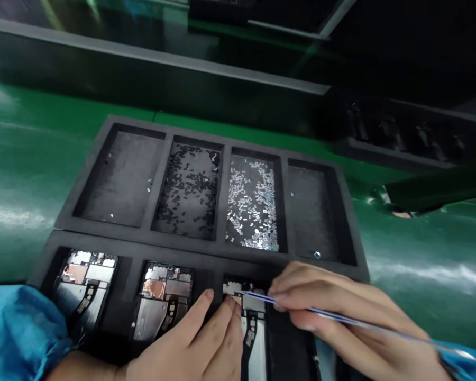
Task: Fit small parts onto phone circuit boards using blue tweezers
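- One opened phone (254, 328), third from the left in the near foam tray (206, 267), lies under both hands, its upper part exposed between them.
- One pair of tweezers (341, 319) slants down leftward, tips over that phone's upper part; contact is too fine to tell.
- The right hand (341, 309) is closed around the tweezers, thumb and fingers pinching the shaft, wrist low at the right.
- The left hand (198, 338) reaches in back upward, fingers outstretched and slightly spread, fingertips at the phone's left side; whether it grips anything underneath is hidden.
- Two more opened phones lie leftward: one (164, 296) next to the left hand, one (89, 286) farther off.
- Beyond, a second foam tray (226, 143) has four compartments: one with many dark pieces (188, 182), one with many shiny pieces (254, 203), uncountable; two with scattered specks.
- Two blue sleeves (19, 328) cover the forearms.
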A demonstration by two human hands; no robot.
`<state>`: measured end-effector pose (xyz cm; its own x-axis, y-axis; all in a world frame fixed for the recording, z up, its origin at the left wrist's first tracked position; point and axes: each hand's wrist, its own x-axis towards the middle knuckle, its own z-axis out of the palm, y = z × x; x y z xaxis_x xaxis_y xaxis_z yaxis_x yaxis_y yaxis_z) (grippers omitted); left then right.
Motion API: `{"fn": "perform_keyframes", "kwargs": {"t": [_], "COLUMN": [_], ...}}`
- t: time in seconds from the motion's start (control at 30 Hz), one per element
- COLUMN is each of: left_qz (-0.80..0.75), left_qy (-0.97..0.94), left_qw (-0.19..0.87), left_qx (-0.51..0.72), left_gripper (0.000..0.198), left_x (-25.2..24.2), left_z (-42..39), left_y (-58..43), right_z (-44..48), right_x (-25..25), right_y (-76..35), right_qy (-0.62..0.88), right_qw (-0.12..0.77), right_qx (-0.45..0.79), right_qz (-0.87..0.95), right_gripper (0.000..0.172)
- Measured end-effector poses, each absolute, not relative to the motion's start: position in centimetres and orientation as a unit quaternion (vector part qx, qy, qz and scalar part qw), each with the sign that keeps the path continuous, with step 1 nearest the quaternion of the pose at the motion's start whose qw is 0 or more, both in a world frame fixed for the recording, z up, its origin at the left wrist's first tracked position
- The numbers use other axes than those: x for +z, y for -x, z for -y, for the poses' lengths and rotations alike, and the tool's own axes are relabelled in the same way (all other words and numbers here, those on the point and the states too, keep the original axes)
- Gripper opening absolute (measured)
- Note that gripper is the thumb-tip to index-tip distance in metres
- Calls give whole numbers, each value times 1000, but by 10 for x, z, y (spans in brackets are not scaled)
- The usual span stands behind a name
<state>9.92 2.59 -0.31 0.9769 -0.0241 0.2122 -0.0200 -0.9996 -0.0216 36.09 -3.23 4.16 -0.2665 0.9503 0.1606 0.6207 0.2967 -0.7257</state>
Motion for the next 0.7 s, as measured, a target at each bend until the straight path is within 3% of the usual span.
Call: {"fn": "perform_keyframes", "kwargs": {"t": [0.2,0.5,0.7], "left_qz": [-4,-11,-27], "left_qy": [995,992,992], "left_qw": [-14,-21,-23], "left_qx": [-96,-126,-118], "left_gripper": [45,33,36], "left_x": [1,4,1], "left_z": [-24,-27,-26], "left_y": [-100,-106,-104], "right_z": [23,21,20], "right_x": [25,30,29], "right_y": [-346,-346,-348], "right_qy": [533,547,542], "right_qw": [308,291,294], "right_qx": [297,323,320], "right_qz": [730,715,719], "right_gripper": [14,12,11]}}
